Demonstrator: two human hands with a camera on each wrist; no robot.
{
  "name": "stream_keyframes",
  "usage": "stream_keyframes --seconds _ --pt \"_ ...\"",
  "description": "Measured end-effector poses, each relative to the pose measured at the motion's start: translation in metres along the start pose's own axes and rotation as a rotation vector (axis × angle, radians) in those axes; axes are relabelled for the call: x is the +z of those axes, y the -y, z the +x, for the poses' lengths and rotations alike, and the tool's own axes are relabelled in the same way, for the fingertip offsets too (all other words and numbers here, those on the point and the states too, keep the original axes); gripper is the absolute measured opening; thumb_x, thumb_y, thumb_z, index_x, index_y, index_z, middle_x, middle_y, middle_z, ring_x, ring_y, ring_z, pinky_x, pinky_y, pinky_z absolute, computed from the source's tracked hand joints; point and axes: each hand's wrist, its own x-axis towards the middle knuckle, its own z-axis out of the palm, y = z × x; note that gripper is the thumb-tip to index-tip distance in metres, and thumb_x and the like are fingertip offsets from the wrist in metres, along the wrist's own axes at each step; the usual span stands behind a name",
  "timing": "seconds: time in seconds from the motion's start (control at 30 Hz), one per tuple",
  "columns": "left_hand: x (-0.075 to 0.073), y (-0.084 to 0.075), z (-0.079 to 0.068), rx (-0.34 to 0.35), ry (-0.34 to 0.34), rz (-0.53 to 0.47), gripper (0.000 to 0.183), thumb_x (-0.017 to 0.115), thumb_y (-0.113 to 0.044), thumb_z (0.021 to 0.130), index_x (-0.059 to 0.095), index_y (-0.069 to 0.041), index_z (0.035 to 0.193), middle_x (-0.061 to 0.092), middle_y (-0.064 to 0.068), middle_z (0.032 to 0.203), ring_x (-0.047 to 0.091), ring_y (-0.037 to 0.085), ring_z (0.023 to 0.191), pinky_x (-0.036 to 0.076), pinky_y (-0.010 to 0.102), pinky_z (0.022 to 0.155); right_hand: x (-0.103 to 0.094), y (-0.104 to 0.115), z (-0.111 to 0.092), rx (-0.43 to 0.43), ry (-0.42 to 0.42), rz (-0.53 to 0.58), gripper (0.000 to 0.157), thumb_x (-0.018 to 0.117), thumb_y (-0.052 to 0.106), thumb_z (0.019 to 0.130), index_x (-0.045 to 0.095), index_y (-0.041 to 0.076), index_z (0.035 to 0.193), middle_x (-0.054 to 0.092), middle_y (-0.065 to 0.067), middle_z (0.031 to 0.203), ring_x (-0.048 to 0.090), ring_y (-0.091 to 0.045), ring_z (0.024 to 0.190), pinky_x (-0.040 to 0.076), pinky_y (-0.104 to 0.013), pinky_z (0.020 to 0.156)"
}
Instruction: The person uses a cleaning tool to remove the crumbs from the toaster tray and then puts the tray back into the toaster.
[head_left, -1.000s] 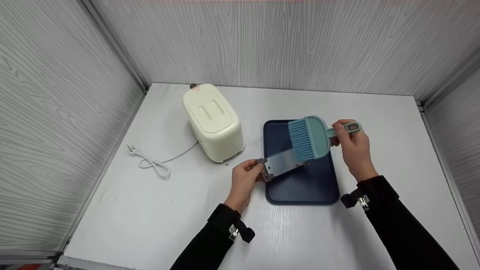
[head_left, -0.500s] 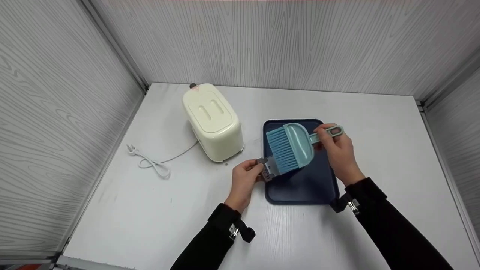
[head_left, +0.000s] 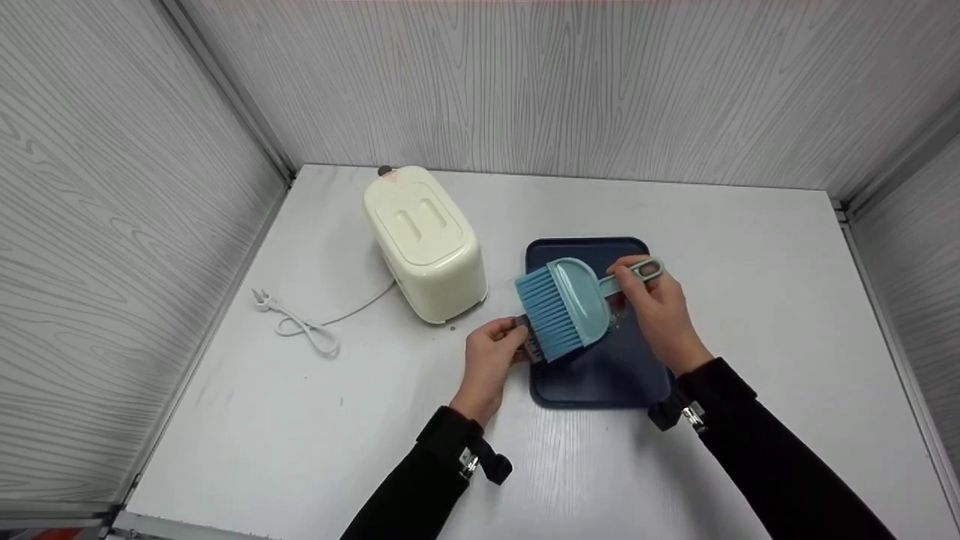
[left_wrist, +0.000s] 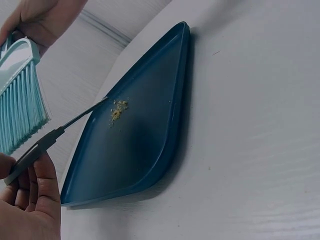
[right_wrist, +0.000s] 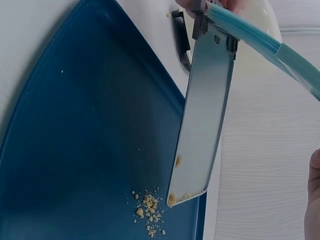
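My left hand [head_left: 491, 364] pinches the grey end of a flat metal crumb tray [right_wrist: 202, 110], which is held tilted above a dark blue serving tray [head_left: 600, 386]. My right hand [head_left: 664, 319] grips the handle of a light teal hand brush [head_left: 585, 296]. Its bristles lie over the crumb tray near my left fingers, hiding most of it in the head view. Some crumbs cling along the crumb tray's far edge in the right wrist view. Below that edge, a small pile of yellowish crumbs [right_wrist: 150, 210] lies on the blue tray.
A cream toaster [head_left: 427, 247] with its lid on stands left of the blue tray. Its white cord and plug [head_left: 300, 322] lie on the table [head_left: 337, 450] farther left. Grey wood-grain panels [head_left: 525, 90] enclose the back and sides.
My right hand has moved the brush left and slightly down, along the crumb tray from its free end to the end my left hand holds. The left hand has stayed in place.
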Motion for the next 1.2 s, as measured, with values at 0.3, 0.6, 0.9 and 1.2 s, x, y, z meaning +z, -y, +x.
stream_keyframes --seconds 0.3,0.6,0.9,1.2 --pt "0.001 -0.001 0.0 0.005 0.004 -0.011 0.024 0.068 -0.007 0.096 0.071 0.005 0.116 0.072 0.013 0.101 0.068 0.018 0.083 0.059 0.03 0.072 -0.001 -0.006 0.0 0.022 0.012 -0.03 0.032 0.055 0.03 0.109 0.06 0.0 0.12 0.065 -0.013 0.096 0.063 -0.016 0.079 0.054 -0.026 0.07" --pt "0.002 -0.001 -0.001 0.022 0.007 -0.01 0.023 0.066 -0.006 0.097 0.07 0.007 0.116 0.073 0.014 0.1 0.068 0.017 0.079 0.059 0.029 0.07 -0.01 -0.012 0.0 0.038 0.019 -0.071 0.037 0.054 0.032 0.109 0.06 -0.001 0.123 0.066 -0.015 0.102 0.067 -0.017 0.082 0.059 -0.032 0.074" --pt "0.0 -0.001 0.0 0.043 0.016 -0.004 0.024 0.066 -0.005 0.097 0.069 0.008 0.117 0.072 0.016 0.102 0.068 0.017 0.08 0.059 0.029 0.071 -0.02 -0.015 0.001 0.048 -0.01 -0.094 0.038 0.054 0.032 0.109 0.058 -0.002 0.125 0.066 -0.013 0.105 0.067 -0.015 0.085 0.06 -0.031 0.077" --pt "-0.002 -0.001 0.0 0.055 0.018 0.002 0.023 0.065 -0.004 0.097 0.068 0.008 0.116 0.072 0.014 0.102 0.068 0.016 0.08 0.058 0.028 0.071 -0.034 -0.019 0.001 0.067 -0.05 -0.126 0.038 0.051 0.028 0.11 0.056 -0.005 0.129 0.067 -0.009 0.103 0.067 -0.011 0.085 0.058 -0.025 0.077"
